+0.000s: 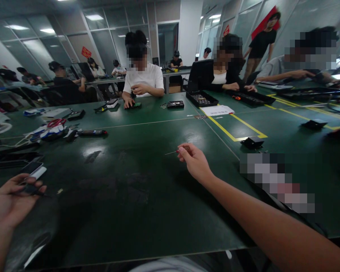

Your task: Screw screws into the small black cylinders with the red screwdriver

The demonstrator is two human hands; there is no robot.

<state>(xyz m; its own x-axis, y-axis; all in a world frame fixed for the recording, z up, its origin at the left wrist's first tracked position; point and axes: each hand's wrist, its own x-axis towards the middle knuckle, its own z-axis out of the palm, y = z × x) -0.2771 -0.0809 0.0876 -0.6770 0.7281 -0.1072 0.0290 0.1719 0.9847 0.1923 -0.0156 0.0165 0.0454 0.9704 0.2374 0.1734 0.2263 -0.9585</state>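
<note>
Over the middle of the green table, my right hand is closed on a thin screwdriver. Its slim metal shaft points left and a bit of red shows at the fingertips; the handle is mostly covered by my fingers. At the left edge, my left hand is turned palm up, with its fingers curled round a small dark part. The exact kind of that part cannot be made out. Just beyond those fingers lies a small white-and-black device.
Gloves and cables are heaped at the left beside a dark pen-like tool. A black bracket sits right of my right hand, near yellow tape. Across the table, a person in white handles a green board; black trays stand farther right.
</note>
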